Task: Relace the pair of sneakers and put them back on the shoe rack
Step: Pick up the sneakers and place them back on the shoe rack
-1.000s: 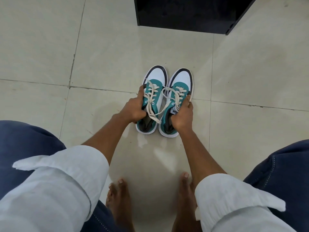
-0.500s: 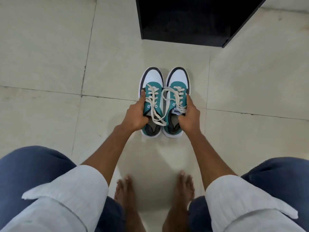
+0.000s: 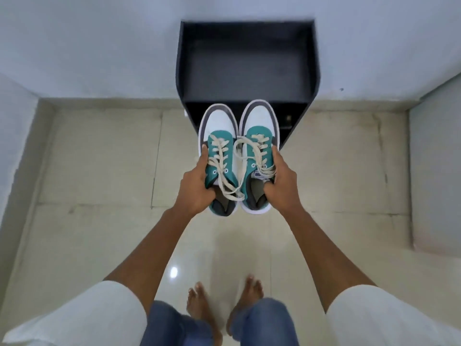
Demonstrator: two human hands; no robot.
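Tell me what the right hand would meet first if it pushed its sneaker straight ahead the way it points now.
Probably the black shoe rack. The right hand holds the right sneaker with its toe aimed at the rack's open front, and nothing shows between them. Depth is unclear, so whether it clears the shelf edge can't be told.

Two sneakers, two hands, one shoe rack.
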